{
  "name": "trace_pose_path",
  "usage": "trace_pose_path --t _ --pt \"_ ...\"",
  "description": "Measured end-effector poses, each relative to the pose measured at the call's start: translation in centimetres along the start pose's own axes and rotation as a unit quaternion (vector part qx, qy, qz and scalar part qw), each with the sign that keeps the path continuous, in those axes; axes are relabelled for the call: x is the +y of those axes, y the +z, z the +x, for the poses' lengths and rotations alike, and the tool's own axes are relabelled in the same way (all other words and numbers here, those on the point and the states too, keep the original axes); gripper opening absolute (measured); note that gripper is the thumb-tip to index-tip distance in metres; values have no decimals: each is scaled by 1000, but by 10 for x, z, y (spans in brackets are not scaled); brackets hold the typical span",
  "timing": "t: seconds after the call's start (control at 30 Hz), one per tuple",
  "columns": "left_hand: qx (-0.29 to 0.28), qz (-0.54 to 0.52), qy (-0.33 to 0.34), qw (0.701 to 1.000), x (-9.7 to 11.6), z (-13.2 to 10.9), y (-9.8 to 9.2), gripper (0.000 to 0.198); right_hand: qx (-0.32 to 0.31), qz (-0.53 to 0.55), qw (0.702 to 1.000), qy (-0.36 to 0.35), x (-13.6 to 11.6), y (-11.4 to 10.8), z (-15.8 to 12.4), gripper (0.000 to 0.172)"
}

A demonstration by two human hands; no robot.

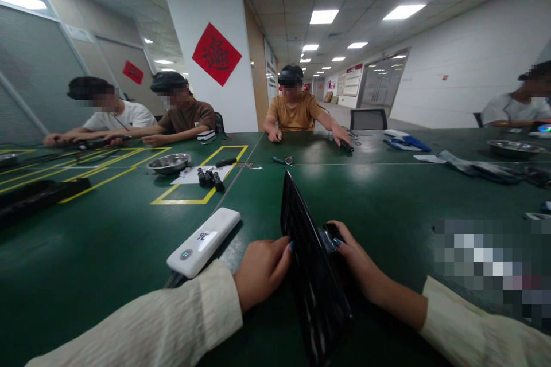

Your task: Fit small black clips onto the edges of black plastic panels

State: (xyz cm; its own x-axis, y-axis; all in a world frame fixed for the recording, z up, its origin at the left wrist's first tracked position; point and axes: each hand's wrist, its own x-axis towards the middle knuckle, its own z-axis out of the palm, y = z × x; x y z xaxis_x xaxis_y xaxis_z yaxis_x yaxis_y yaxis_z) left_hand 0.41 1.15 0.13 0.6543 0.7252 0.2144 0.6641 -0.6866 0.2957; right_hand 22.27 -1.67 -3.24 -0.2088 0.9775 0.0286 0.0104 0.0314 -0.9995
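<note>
My cream knit sleeves come in from the bottom edge on both sides. Between my hands a black panel (312,281) stands on its long edge on the green table (387,200), tilted a little to the left and running away from me. Its near face shows faint rows that look like keys, though I cannot be sure. My left hand (262,266) is half curled, its fingertips pressed against the panel's left face. My right hand (357,264) closes on the right face, fingers bent around a small dark part (330,236) at the panel's side that I cannot make out. So the panel is clamped between both hands.

Just left of my left hand lies a white power bank (204,241), flat on the table and apart from the panel.

Farther out, a yellow taped rectangle (189,202) frames a sheet of paper with small black parts (210,178) on it, and a steel bowl (169,163) sits beside them. A small hand tool (282,159) lies near the table's middle.

Across the table a person in a mustard shirt (295,112) rests both hands on the top. Two more people (150,117) sit at the far left. Behind them a red diamond poster (216,54) hangs on a white pillar.
</note>
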Motion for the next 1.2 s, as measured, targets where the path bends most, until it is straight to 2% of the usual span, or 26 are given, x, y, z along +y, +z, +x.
trace_pose_path --t 0.23,0.47,0.9,1.2 --pt "4 -20 1 1000 1 -1 -1 31 6 6 1000 18 3 0 2 46" --pt "15 -25 6 1000 2 -2 -2 31 13 0 1000 6 -2 1 0 43" --pt "56 39 36 997 -1 -5 3 15 7 -13 1000 10 -1 0 1 43" --pt "39 26 28 998 -1 -5 3 13 -6 7 1000 16 1 1 0 46"
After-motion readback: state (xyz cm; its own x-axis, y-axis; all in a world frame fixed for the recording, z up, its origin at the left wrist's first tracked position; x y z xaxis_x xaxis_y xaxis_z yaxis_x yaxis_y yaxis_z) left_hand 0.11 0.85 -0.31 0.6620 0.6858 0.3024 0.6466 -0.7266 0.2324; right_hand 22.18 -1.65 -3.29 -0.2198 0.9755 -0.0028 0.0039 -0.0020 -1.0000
